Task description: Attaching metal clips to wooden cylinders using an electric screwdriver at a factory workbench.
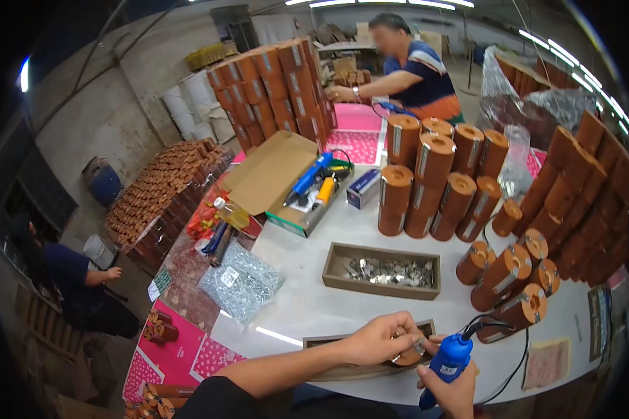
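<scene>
The right hand (454, 392) is clamped on a blue electric screwdriver (449, 359) at the table's six o'clock edge, its long axis tilted, tip pointing toward eleven o'clock. The left hand (377, 339) pinches a small brown round part (407, 357) over a shallow tray (328, 343).

Small piece pinched in the left hand (379, 340) largely covered by the fingers, kind not discernible; right hand (451, 390) cut off by the lower edge; tip of the blue power tool (449, 357) hidden behind the left hand; contents of the shallow tray (382, 272) too small to identify
</scene>
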